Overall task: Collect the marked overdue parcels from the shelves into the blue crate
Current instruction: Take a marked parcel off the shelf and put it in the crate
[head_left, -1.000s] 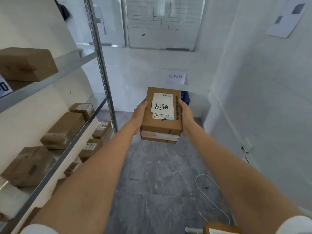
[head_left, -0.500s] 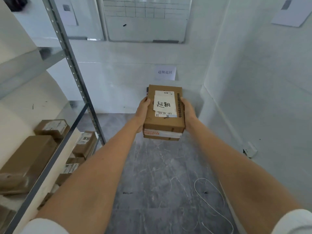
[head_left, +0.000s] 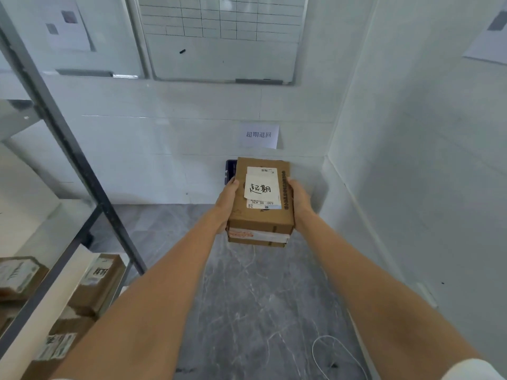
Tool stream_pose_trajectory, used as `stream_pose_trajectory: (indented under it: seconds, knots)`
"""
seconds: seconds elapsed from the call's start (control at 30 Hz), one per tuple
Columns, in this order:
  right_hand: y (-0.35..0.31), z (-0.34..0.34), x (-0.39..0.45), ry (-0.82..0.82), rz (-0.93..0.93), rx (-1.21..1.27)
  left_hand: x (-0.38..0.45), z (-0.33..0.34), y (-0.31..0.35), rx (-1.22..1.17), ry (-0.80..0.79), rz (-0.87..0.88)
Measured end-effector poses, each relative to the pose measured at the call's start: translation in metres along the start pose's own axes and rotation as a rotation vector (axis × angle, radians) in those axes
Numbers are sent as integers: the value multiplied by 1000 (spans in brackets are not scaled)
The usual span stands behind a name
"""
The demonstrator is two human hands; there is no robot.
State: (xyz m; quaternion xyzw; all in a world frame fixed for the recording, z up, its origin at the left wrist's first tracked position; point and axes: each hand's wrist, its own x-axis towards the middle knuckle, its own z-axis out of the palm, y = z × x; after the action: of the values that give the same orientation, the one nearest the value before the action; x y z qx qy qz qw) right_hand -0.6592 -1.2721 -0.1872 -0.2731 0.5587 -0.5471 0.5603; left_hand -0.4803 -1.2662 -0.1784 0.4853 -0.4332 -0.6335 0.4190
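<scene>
Out in front at chest height, left hand [head_left: 227, 200] and right hand [head_left: 300, 200] clamped on opposite sides of two stacked parcels [head_left: 260, 212], top one bearing a handwritten note [head_left: 260, 187]. Just beyond, against the wall, blue crate [head_left: 230, 171] mostly hidden. Best kept level, lowered squarely in, released only once seated.

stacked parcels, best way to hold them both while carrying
Clamp the two long side faces of the stacked parcels, one palm from each side, fingers curled under the lower box. The left hand and right hand hold them this way, keeping the stack together.
</scene>
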Motion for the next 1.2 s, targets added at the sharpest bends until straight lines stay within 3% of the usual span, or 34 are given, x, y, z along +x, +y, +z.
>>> stream_pose_trajectory:
  seconds: [0.77, 1.2]
  knots:
    - [-72, 64, 309, 87, 47, -51, 345, -18, 65, -5, -59, -77]
    - [-127, 107, 509, 21, 93, -68, 550, -28, 102, 11, 41, -14]
